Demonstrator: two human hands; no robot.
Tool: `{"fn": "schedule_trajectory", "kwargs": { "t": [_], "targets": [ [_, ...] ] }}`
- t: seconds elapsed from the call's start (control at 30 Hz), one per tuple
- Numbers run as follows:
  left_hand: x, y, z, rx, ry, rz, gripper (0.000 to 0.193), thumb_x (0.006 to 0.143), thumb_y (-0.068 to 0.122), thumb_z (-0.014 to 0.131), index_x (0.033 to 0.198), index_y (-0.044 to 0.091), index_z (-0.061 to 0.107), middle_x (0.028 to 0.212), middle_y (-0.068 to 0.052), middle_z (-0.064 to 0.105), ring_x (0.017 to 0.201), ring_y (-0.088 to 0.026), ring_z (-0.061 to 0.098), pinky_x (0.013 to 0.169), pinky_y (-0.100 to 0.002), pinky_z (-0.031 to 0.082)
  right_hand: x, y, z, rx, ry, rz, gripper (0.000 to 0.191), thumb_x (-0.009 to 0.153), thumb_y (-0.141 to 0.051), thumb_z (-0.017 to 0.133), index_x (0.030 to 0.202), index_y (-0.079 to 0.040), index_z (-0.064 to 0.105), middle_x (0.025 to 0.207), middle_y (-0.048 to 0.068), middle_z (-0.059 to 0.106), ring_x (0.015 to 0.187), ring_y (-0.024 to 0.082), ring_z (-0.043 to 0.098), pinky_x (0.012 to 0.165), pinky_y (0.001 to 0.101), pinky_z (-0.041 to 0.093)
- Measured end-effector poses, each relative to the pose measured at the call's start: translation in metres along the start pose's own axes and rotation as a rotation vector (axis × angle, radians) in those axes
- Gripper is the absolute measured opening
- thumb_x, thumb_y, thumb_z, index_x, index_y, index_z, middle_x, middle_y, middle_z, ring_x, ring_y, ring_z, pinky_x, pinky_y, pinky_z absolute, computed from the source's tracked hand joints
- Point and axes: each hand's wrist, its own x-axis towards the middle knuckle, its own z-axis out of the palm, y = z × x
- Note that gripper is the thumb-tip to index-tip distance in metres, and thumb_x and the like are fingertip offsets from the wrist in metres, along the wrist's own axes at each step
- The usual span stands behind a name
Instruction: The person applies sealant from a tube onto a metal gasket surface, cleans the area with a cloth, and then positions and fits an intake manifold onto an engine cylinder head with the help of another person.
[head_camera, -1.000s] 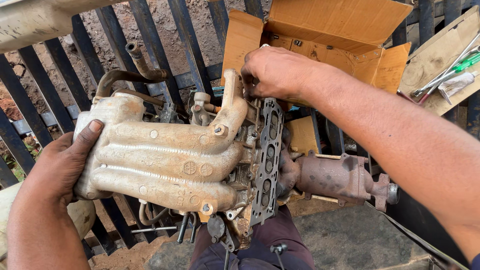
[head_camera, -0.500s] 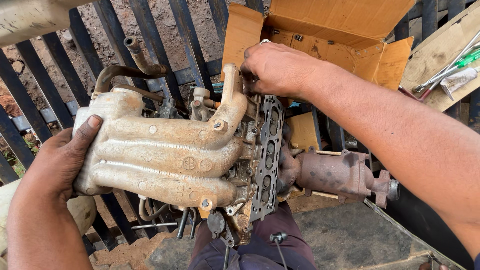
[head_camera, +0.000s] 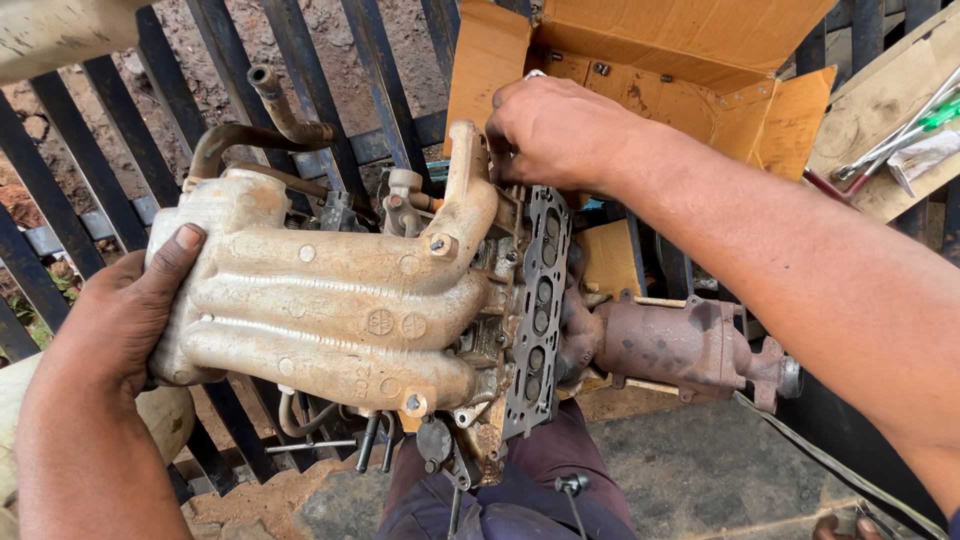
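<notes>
A dirty tan intake manifold (head_camera: 330, 300) with several runner tubes lies across the middle, bolted to an engine head with a dark head gasket (head_camera: 538, 310) on its face. My left hand (head_camera: 125, 310) grips the manifold's left end, thumb on top. My right hand (head_camera: 555, 130) is closed over the top of the assembly by the upper runner; what its fingers hold is hidden. A rusty exhaust manifold (head_camera: 685, 345) sticks out to the right, under my right forearm.
An open cardboard box (head_camera: 700, 60) sits behind my right hand. Dark metal grate bars (head_camera: 310, 70) run beneath over bare dirt. Tools, one with a green handle, lie on a wooden board (head_camera: 880, 130) at the upper right. My dark trousers (head_camera: 520, 490) are below.
The view has drifted slightly; the engine assembly sits a little lower in frame. Both hands keep their hold in the same places.
</notes>
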Motion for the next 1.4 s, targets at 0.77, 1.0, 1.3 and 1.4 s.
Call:
{"fn": "schedule_trajectory", "kwargs": {
  "t": [0.77, 1.0, 1.3, 1.4],
  "targets": [
    [0.005, -0.004, 0.0, 0.015, 0.014, 0.019, 0.091, 0.084, 0.058, 0.071, 0.145, -0.007, 0.052, 0.106, -0.031, 0.072, 0.086, -0.039, 0.075, 0.058, -0.057, 0.062, -0.002, -0.001, 0.003, -0.031, 0.075, 0.016, 0.024, 0.083, -0.026, 0.08, 0.095, -0.005, 0.077, 0.106, 0.015, 0.068, 0.111, 0.035, 0.063, 0.098, 0.0466, 0.051],
    [0.005, -0.004, -0.001, -0.008, 0.006, 0.028, 0.094, 0.081, 0.06, 0.072, 0.144, -0.007, 0.052, 0.104, -0.029, 0.072, 0.085, -0.038, 0.075, 0.058, -0.056, 0.063, -0.005, -0.002, 0.004, 0.034, 0.02, 0.052, 0.022, 0.084, -0.024, 0.078, 0.097, -0.007, 0.078, 0.107, 0.014, 0.065, 0.111, 0.033, 0.062, 0.1, 0.0451, 0.049],
    [-0.006, 0.005, 0.002, 0.044, 0.042, -0.002, 0.091, 0.085, 0.057, 0.071, 0.143, -0.011, 0.05, 0.101, -0.036, 0.069, 0.08, -0.044, 0.074, 0.053, -0.062, 0.062, -0.004, -0.008, -0.001, -0.023, 0.039, 0.05, 0.027, 0.083, -0.025, 0.08, 0.1, -0.005, 0.076, 0.105, 0.016, 0.065, 0.108, 0.035, 0.063, 0.099, 0.0456, 0.049],
    [-0.009, 0.008, 0.004, 0.027, 0.046, 0.0, 0.089, 0.086, 0.056, 0.069, 0.143, -0.009, 0.052, 0.102, -0.035, 0.07, 0.082, -0.042, 0.074, 0.056, -0.06, 0.062, -0.006, -0.008, 0.002, -0.028, 0.087, 0.005, 0.023, 0.083, -0.02, 0.078, 0.098, -0.004, 0.076, 0.107, 0.017, 0.066, 0.108, 0.037, 0.064, 0.096, 0.0458, 0.051]
  ]
}}
